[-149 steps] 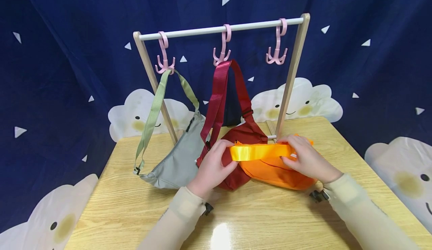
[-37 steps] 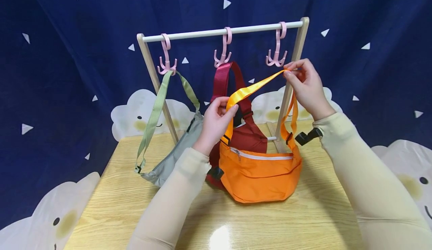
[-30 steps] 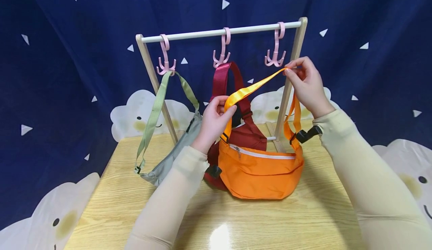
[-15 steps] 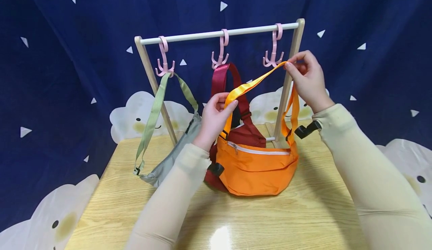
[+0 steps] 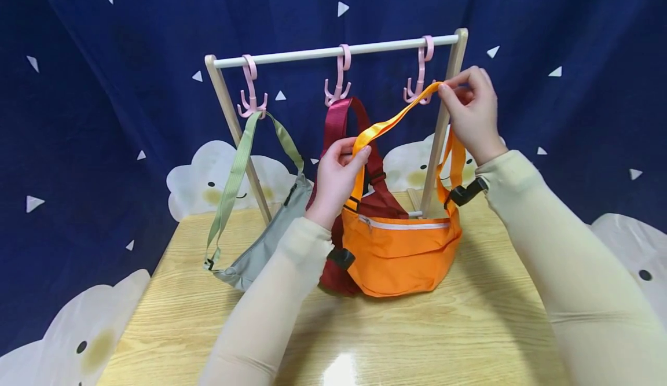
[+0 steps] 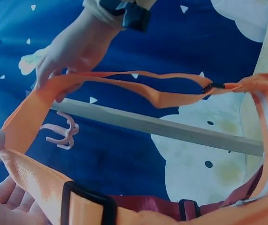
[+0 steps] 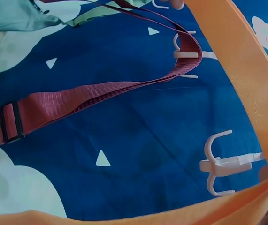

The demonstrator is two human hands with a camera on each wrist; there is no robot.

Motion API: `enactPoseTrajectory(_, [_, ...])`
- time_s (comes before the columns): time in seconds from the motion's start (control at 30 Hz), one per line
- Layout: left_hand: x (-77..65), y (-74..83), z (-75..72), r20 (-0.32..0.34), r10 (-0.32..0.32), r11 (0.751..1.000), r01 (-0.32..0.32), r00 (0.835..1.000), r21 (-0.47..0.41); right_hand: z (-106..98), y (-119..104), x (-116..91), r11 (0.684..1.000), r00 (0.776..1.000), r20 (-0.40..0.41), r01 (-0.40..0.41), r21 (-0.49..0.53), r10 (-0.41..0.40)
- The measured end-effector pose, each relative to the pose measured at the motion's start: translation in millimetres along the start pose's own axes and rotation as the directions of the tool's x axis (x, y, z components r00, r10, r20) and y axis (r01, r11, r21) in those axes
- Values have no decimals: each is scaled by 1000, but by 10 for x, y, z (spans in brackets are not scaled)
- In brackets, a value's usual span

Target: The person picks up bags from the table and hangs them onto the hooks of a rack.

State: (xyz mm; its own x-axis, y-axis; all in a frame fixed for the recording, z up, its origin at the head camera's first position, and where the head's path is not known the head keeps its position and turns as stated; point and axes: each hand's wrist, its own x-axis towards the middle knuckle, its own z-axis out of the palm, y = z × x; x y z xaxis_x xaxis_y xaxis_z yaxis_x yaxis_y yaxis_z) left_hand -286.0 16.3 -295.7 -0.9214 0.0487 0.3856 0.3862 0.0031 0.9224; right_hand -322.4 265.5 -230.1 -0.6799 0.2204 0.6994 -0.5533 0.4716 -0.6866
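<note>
An orange waist bag [image 5: 398, 253] with a white zipper hangs by its strap [image 5: 383, 127] between both hands, in front of the rack. My left hand [image 5: 339, 175] pinches the strap's left part between thumb and fingers. Higher up, my right hand [image 5: 473, 111] pinches the strap near the right post. Just behind the strap there, a pink hook [image 5: 417, 82] hangs from the rod; the right wrist view shows this hook [image 7: 220, 165] with no strap on its prongs. In the left wrist view a black buckle [image 6: 88, 201] sits on the strap close to my left hand.
A grey bag [image 5: 276, 238] with a green strap hangs from the left hook [image 5: 252, 96]. Behind the orange bag, a dark red bag [image 5: 339, 273] hangs from the middle hook [image 5: 339, 85]. The rack's white rod [image 5: 385, 47] spans wooden posts on the wooden table [image 5: 417, 339].
Five seconds ago the orange bag lay on the table with both hands at its strap. It now hangs lifted; over the last second my right hand has risen toward the right hook.
</note>
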Motion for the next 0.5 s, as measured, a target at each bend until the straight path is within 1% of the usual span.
enactPoseTrajectory(0.17, [-5,21,64,-14,1,1000,-1,1000,-4,62,2,55,1000,999,-30,-15,-27,14])
enactPoseTrajectory(0.3, [-11,27,94,-30,1,1000,-1,1000,3,113,8,80,998,999,-39,-19,-58,16])
enactPoseTrajectory(0.5, [2,16,135,-24,-8,1000,8,1000,2,151,0,87,995,998,-60,-15,-95,9])
